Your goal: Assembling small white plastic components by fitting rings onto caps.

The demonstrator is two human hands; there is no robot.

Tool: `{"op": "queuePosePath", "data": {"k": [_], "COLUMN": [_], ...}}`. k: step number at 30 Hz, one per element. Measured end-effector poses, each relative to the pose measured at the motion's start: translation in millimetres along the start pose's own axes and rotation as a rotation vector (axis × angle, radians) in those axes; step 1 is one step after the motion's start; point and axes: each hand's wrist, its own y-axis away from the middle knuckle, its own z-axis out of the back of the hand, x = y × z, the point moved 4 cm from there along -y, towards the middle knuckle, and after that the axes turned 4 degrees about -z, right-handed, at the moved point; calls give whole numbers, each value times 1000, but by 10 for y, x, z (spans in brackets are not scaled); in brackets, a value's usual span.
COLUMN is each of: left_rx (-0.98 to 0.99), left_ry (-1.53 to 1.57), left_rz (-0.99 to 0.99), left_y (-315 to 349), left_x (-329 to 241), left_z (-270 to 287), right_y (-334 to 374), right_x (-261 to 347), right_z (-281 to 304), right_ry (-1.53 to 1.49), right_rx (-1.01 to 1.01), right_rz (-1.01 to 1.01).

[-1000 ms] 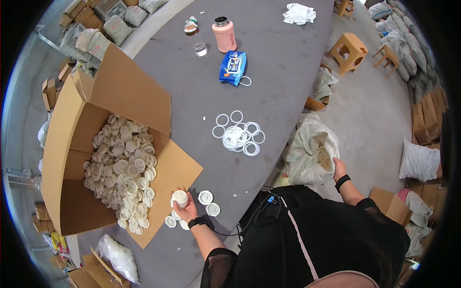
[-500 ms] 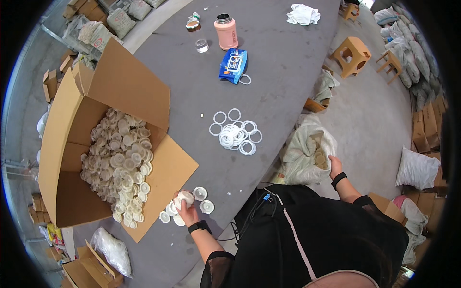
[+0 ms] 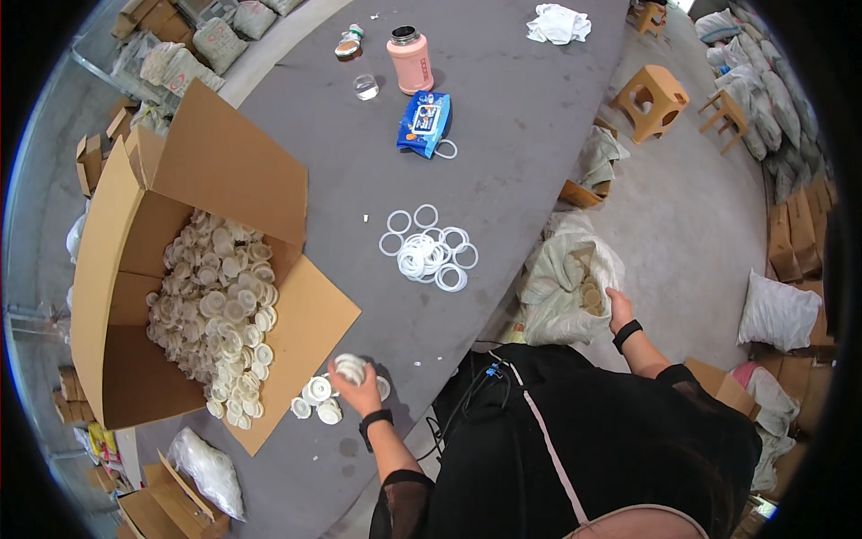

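Observation:
My left hand (image 3: 362,393) is closed around a few white plastic lids (image 3: 351,367), held just above the grey table (image 3: 503,171). Beside and beneath it, several more round white lids (image 3: 318,390) lie on the tabletop. My right hand (image 3: 620,311) grips the rim of a white woven sack (image 3: 549,304), which hangs open at the table's right edge. Inside the sack, pale round pieces are visible. To the left, a large cardboard box (image 3: 229,162) lies on its side, heaped with translucent whitish lids (image 3: 211,296) that spill onto its flap.
White rings (image 3: 422,255) are piled mid-table. Farther back are a blue wipes packet (image 3: 424,124), a pink bottle (image 3: 411,65), a clear bottle (image 3: 364,83) and a white cloth (image 3: 559,24). A yellow stool (image 3: 650,102) stands on the floor at right.
My left hand has lifted lids off the tabletop and shifted slightly right, uncovering other lids. My right hand stays on the sack's rim. The view has moved slightly.

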Motion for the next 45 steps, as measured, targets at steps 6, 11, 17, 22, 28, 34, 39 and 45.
{"op": "queuePosePath", "data": {"k": [6, 11, 17, 22, 28, 34, 39, 45], "left_rx": [73, 29, -118, 437, 1175, 1652, 1905, 1513], "left_ry": [-120, -176, 860, 1541, 1534, 1006, 507, 445], "left_rz": [148, -1, 468, 620, 599, 632, 525, 116], "left_y": [646, 447, 414, 332, 343, 917, 1919, 2057], "left_x": [-27, -46, 77, -547, -1234, -1670, -2492, -2664], "left_z": [15, -53, -98, -428, -1131, -2354, -3086, -3219], "right_y": [9, -57, -62, -45, 178, 344, 554, 509], "right_x": [36, 5, -3, -45, 0, 110, 296, 316], "right_z": [-96, -173, -37, 11, 201, 415, 706, 796], "right_ry": [-56, -49, -98, -173, -291, -315, -393, -412], "right_rx": [85, 105, 74, 92, 160, 26, -71, -76], "right_rz": [-43, -25, -39, -67, -47, 25, 30, 24]}}
